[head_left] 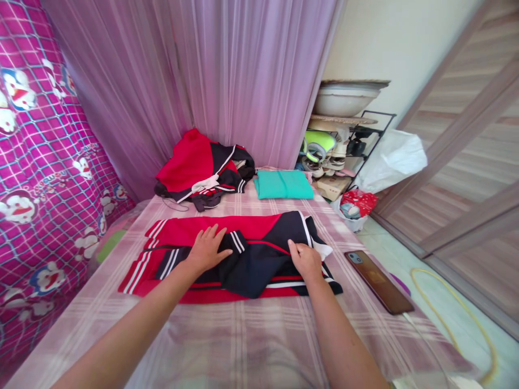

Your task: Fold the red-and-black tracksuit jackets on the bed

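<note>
A red and navy track jacket with white stripes lies on the checked bedspread in front of me. One navy sleeve is folded across its middle, and the striped cuff points up. My left hand rests flat on the red part beside that cuff, thumb and fingers apart. At the jacket's right end, my right hand has its fingers curled on the navy cloth; the fingertips are partly hidden. A bit of white cloth sticks out just past this hand.
Beyond the jacket lie a heaped red and navy garment and a folded turquoise cloth. A phone with a cable lies at the right edge of the bedspread. A shoe rack and bags stand on the floor.
</note>
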Tool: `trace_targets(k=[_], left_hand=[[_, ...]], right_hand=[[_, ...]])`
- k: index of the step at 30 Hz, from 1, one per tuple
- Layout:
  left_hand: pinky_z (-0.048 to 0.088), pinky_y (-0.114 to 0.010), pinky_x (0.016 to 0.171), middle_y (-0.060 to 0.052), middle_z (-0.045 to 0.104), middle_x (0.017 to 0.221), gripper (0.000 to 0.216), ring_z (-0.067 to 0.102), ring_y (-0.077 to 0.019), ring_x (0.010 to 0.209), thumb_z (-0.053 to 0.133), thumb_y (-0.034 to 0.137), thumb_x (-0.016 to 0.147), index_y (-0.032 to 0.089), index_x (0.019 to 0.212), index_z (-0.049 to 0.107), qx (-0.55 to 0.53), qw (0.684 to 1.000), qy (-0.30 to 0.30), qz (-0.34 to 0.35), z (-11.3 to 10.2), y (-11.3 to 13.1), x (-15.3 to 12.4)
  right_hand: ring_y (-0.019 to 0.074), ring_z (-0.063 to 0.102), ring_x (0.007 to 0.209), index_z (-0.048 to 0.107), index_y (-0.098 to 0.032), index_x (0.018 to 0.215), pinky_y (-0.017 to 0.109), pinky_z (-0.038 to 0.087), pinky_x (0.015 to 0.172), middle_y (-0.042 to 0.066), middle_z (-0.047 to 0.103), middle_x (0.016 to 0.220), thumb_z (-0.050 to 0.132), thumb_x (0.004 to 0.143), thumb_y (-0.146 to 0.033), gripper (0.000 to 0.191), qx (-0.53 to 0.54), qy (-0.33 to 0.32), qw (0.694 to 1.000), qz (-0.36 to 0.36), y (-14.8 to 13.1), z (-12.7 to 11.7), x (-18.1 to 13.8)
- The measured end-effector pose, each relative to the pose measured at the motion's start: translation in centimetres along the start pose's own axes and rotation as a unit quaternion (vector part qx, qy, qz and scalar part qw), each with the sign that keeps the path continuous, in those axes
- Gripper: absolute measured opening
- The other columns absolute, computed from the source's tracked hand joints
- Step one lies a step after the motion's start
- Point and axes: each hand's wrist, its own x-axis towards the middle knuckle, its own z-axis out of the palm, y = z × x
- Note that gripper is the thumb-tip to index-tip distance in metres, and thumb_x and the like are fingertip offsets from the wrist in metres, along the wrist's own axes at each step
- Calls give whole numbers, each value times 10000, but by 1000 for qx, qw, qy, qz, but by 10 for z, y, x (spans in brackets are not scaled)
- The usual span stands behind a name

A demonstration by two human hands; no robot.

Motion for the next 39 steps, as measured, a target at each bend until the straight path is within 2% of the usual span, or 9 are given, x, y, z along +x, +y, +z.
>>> trace_targets(k=[6, 10, 14, 18, 23, 25, 29, 34, 39], left_hand=[[243, -591, 1158, -143, 462, 1517, 613, 391, -334, 1414, 421, 567, 941, 241, 1460, 439, -13, 999, -25, -28, 18, -24, 8], [221, -638, 1148, -118, 417, 1552, 534, 329, -323, 1450, 330, 502, 979, 273, 1439, 478, 24, 995, -42, -92, 14, -51, 12], [251, -676, 1114, -112, 350, 1591, 550, 301, -346, 1458, 313, 490, 973, 292, 1473, 430, 55, 986, -50, -150, 11, -82, 15], [261, -646, 1127, -124, 324, 1601, 617, 295, -373, 1454, 290, 528, 957, 255, 1500, 397, 54, 978, -76, -187, 8, -91, 20], [270, -674, 1105, -138, 290, 1613, 665, 286, -412, 1448, 287, 561, 936, 237, 1510, 378, 34, 965, -69, -249, 7, -88, 33], [281, -664, 1103, -141, 297, 1610, 673, 294, -409, 1445, 274, 566, 934, 231, 1508, 380, 35, 961, -64, -268, 7, -89, 37], [273, -624, 1128, -122, 259, 1628, 691, 252, -385, 1466, 239, 550, 945, 200, 1534, 325, 49, 952, -79, -292, 8, -89, 40], [332, -569, 1110, -132, 278, 1619, 683, 289, -376, 1451, 236, 526, 954, 175, 1535, 316, 85, 953, -90, -278, 11, -88, 36], [449, -527, 996, -200, 477, 1483, 607, 530, -377, 1264, 326, 456, 947, 130, 1438, 470, 122, 961, -119, -220, -1, -84, 33]], right_hand=[[165, 558, 515, 578, -238, 479, 274, 322, 515, 39, 611, 506, 314, 966, -569, 646, 35, -59, 997, 26, -11, -11, -9], [161, 540, 495, 527, -235, 431, 275, 292, 491, 23, 584, 479, 414, 940, -527, 598, 46, -181, 982, 18, -18, -21, -2], [155, 607, 555, 640, -222, 544, 252, 358, 525, 11, 666, 571, 496, 924, -438, 460, 81, -278, 957, -10, -14, -34, 17], [170, 680, 676, 725, -222, 724, 249, 440, 624, 37, 752, 765, 495, 936, -378, 349, 10, -206, 979, 1, -15, -45, 53], [230, 634, 1127, 702, -191, 1167, 317, 446, 951, 111, 705, 1213, 433, 961, -297, 355, -43, -99, 988, -112, -39, -27, 92], [244, 487, 1329, 590, -171, 1344, 377, 342, 1095, 129, 557, 1432, 424, 975, -333, 436, -69, -116, 981, -141, -40, -9, 96], [282, 306, 1449, 455, -115, 1459, 485, 179, 1174, 165, 396, 1551, 337, 999, -457, 585, -157, -169, 972, -49, -21, 23, 94], [272, 275, 1460, 432, -103, 1475, 442, 154, 1183, 174, 370, 1563, 256, 1006, -492, 634, -177, -169, 969, -39, -5, 33, 95], [280, 271, 1463, 415, -144, 1494, 459, 163, 1182, 163, 347, 1578, 232, 1003, -523, 647, -184, -183, 964, -52, -7, 30, 96]])
